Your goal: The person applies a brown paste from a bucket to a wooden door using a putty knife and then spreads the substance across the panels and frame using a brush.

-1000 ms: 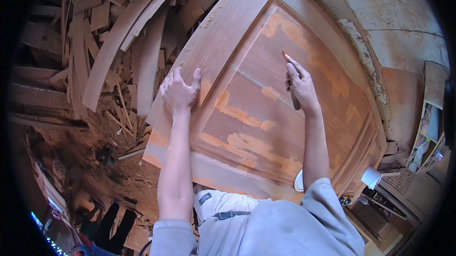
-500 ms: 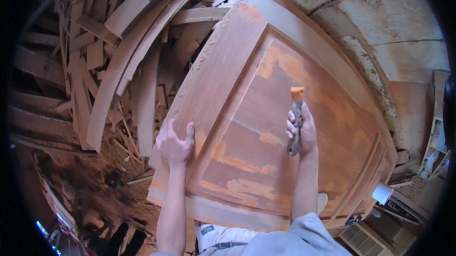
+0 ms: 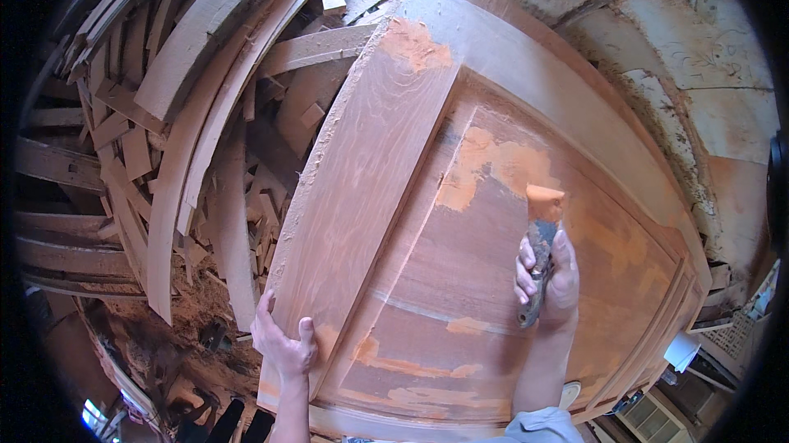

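Your right hand holds a putty knife above the recessed field of the wooden panel. The grip is closed around the handle, blade pointing toward the panel's far end. Orange paste coats the blade tip. The blade appears raised off the panel; this view does not settle the gap. Your left hand rests at the panel's left edge, near end, its grip wide, thumb apart from the fingers, no tool in it.

Orange patches mark the panel's recessed field, with uncoated wood between them. Scrap timber lies left of the panel; a white container is just beside its right edge.

Judged step: coating the panel's surface, knife loaded, blade between strokes. In my judgement, the next move calls for you to choose a spot, lower the blade at a shallow angle and draw it with even pressure. Excess paste could leave ridges.
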Tool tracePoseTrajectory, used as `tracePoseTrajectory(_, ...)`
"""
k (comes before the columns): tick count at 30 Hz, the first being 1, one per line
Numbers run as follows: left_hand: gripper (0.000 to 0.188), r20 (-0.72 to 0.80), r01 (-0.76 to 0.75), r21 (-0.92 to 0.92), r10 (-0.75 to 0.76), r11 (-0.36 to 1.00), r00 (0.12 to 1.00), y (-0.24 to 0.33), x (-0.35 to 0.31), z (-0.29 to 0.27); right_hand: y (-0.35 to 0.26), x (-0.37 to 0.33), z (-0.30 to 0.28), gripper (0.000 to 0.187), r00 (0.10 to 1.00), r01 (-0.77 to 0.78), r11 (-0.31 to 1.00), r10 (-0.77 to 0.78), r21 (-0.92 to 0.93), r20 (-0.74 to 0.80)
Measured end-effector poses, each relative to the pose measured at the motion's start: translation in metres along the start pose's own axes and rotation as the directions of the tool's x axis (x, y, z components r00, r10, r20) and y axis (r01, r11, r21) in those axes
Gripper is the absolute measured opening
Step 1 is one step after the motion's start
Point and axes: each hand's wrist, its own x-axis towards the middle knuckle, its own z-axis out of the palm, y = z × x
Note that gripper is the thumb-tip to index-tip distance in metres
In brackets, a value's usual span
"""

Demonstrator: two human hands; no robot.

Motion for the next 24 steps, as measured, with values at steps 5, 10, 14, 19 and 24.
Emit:
tracePoseTrajectory(5,0.083,0.011,0.007,-0.033,-0.007,0.999,1.0,0.002,0.001,0.0,-0.025,0.007,0.022,0.053,0.997,0.061,0.969,-0.072,-0.239,-0.041)
tracePoseTrajectory(10,0.079,-0.012,-0.006,-0.042,0.005,0.999,1.0,0.002,0.003,-0.004,-0.04,0.054,0.035,0.048,0.938,0.333,0.356,-0.216,-0.873,0.27)
tracePoseTrajectory(14,0.074,0.017,0.007,-0.025,-0.006,1.0,1.0,0.003,0.003,-0.005,-0.05,0.089,0.049,0.047,0.81,0.526,-0.199,-0.178,-0.827,0.559)
tracePoseTrajectory(19,0.073,0.024,0.001,-0.044,0.0,0.999,1.0,0.003,0.002,-0.006,-0.054,0.099,0.054,0.045,0.785,0.512,-0.465,-0.089,-0.722,0.613)
tracePoseTrajectory(24,0.071,-0.018,-0.037,-0.037,0.037,0.999,0.999,0.003,0.002,-0.005,-0.047,0.1,0.058,0.044,0.776,0.478,-0.546,-0.104,-0.688,0.622)
